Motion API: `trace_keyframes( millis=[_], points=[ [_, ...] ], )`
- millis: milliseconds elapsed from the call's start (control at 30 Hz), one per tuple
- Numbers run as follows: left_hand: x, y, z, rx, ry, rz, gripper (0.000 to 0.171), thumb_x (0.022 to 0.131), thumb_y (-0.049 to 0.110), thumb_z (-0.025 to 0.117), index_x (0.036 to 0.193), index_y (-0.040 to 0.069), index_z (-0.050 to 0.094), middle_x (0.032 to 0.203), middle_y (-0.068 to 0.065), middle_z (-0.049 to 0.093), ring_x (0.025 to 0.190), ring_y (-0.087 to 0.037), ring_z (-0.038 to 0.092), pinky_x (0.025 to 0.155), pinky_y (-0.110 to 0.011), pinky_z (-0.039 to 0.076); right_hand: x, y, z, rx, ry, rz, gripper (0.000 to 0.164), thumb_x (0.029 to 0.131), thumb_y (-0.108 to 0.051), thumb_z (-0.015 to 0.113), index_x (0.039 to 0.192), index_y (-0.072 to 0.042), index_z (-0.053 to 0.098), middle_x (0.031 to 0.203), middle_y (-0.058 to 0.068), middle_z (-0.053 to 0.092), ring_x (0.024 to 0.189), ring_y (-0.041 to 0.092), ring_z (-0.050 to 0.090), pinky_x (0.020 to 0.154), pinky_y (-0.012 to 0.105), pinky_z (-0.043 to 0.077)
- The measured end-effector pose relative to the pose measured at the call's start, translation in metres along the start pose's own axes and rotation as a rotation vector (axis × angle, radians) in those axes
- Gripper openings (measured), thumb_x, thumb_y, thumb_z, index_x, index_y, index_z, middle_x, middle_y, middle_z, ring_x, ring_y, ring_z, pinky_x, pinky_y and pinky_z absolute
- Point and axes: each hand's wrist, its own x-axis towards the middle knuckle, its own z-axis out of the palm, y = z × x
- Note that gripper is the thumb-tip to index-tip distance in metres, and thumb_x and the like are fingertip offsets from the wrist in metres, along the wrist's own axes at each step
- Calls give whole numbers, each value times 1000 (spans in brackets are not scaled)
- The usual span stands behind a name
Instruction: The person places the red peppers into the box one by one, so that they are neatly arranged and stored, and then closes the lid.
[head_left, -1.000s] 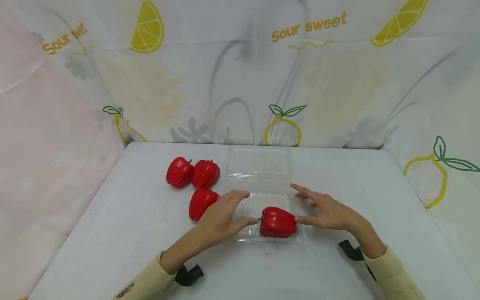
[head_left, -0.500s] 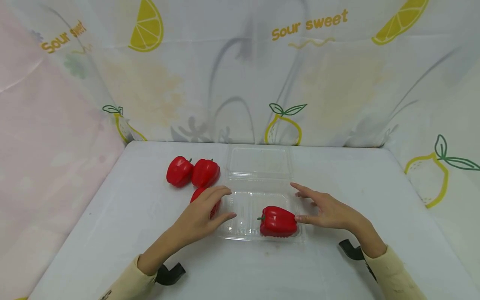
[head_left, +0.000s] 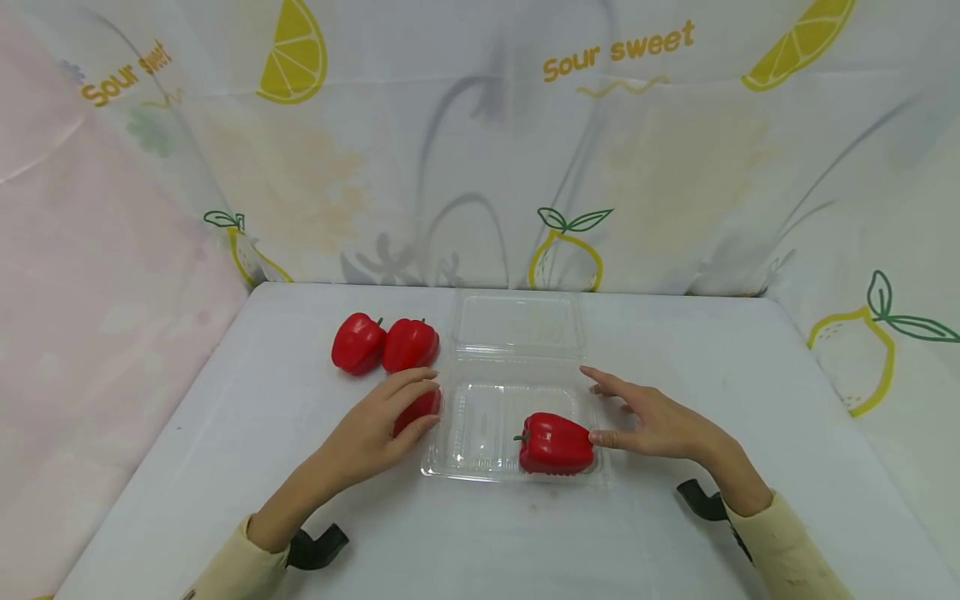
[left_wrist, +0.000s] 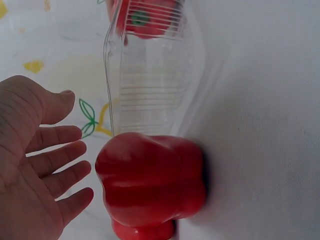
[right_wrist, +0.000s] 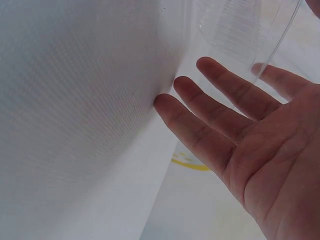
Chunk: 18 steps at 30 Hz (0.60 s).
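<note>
My left hand [head_left: 375, 429] hovers with loosely spread fingers over a red bell pepper [head_left: 420, 407] left of the clear plastic container [head_left: 465, 477]. In the left wrist view a gap separates the fingers from that bell pepper [left_wrist: 150, 180]. The hinged container lies open, its lid [head_left: 517, 323] spread toward the back. Another red bell pepper [head_left: 556, 444] lies on its side in the tray's right part, stem to the left. At the container's right edge is my right hand [head_left: 656, 423], fingers extended; the right wrist view shows its fingers [right_wrist: 240, 95] close to the clear rim.
Two more red bell peppers [head_left: 358, 343] sit side by side on the white table [head_left: 247, 417], behind my left hand. A lemon-printed cloth [head_left: 660, 167] rises along the table's back edge. Dark wrist-camera mounts [head_left: 318, 547] hang below both forearms.
My left hand has moved left, away from the bell pepper in the container, to the nearest bell pepper outside it. The right hand has stayed at the container's edge.
</note>
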Motion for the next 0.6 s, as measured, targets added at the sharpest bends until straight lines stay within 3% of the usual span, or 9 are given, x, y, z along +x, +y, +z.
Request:
trace_keyframes(
  millis=[600],
  points=[
    [-12, -12, -8, 44, -23, -8, 56, 74, -3, 81, 126, 4, 62, 132, -8, 56, 123, -26, 52, 87, -41, 55, 0, 1, 0, -4, -5, 10, 89, 84, -50, 72, 155, -18, 28, 136, 15, 56, 123, 37, 53, 89, 58, 50]
  ],
)
